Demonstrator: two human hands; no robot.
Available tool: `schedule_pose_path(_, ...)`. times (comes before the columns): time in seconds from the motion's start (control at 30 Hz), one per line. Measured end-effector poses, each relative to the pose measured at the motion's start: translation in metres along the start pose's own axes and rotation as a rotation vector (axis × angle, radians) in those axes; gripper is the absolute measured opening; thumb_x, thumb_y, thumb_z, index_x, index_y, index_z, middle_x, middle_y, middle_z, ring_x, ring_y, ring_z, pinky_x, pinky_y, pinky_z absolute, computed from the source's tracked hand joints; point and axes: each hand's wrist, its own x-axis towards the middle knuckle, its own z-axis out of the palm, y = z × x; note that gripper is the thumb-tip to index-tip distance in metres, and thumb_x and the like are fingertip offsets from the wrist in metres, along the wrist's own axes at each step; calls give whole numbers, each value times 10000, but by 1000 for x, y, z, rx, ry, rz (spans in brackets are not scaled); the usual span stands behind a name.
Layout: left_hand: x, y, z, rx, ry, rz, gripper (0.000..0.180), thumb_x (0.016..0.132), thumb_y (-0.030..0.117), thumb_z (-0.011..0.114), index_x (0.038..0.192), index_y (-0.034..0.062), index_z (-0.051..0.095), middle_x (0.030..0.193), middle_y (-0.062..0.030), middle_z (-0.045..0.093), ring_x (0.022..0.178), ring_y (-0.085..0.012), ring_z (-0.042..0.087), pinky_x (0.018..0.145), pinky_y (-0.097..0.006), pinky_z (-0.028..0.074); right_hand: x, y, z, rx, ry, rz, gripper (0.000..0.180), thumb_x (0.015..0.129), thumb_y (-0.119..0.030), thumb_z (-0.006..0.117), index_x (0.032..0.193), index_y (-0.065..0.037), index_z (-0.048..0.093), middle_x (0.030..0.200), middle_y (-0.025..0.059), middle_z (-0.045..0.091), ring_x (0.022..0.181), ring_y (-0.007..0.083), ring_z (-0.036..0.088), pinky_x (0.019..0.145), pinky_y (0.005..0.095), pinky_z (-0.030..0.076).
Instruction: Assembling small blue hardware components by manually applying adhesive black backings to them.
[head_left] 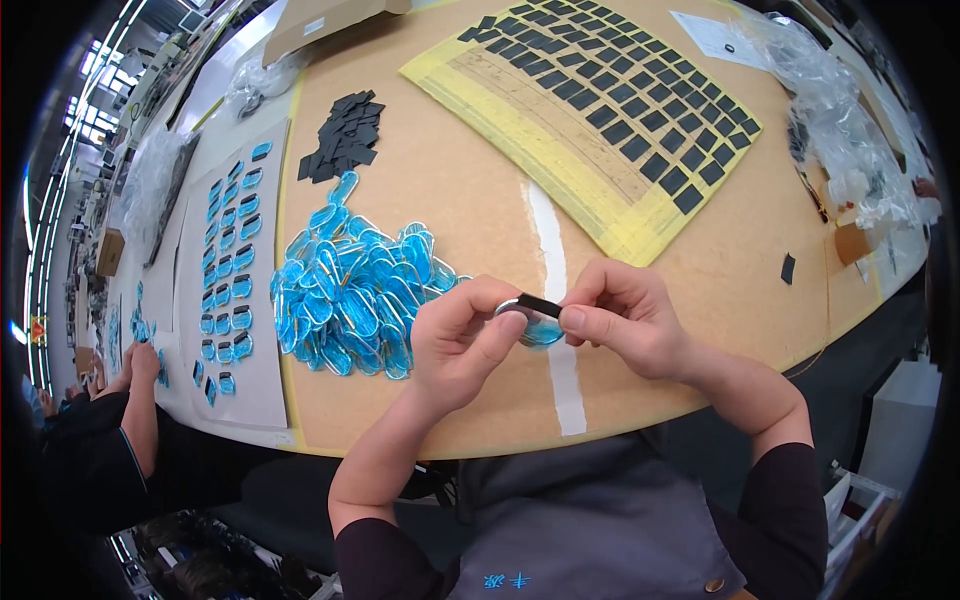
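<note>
Between my two hands is a blue oval piece (pixel 543 334) with a pale, shiny rim, and a black strip (pixel 540 304) lies along its upper edge. My left hand (pixel 455 345) pinches the piece at its left end between thumb and fingers. At the right end, my right hand (pixel 635 320) is closed in a pinch on the piece and the strip; the fingertips hide the exact contact. Just left of my left hand lies a heap of similar blue oval pieces (pixel 345 290). Behind that heap is a pile of flat black strips (pixel 345 135).
A yellow-taped board (pixel 635 232) carries rows of black rectangles at the back right. Blue pieces with black strips line a grey sheet (pixel 262 375) on the left. Another person's hand (pixel 145 365) works at far left. Clear plastic wrap (pixel 835 110) and a loose black strip (pixel 788 269) lie right.
</note>
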Motion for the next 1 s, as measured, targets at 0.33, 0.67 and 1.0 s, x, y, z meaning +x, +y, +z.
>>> schedule_pose_path(0.33,0,-1,1,-142,24,-315,166,978,130,479,940,-19,540,823,-124,646,664,-168,650,560,-299,551,4,3,2,122,-117,280,104,941,-130,601,939,-33,563,817,14,641,738,46,597,628,185,457)
schedule_pose_path(0.67,-2,2,4,-34,-102,-365,143,978,106,520,941,-25,562,730,-53,637,624,-86,616,550,-218,500,5,6,0,124,-153,236,92,929,-106,615,926,-35,557,840,-32,548,751,20,490,660,181,414)
schedule_pose_path(1.0,2,10,-2,-355,-129,-480,164,985,126,495,957,-25,555,752,-78,616,625,-113,601,525,-239,499,8,-1,-3,344,-267,416,172,974,-221,570,981,-49,574,845,5,600,752,65,550,679,220,435)
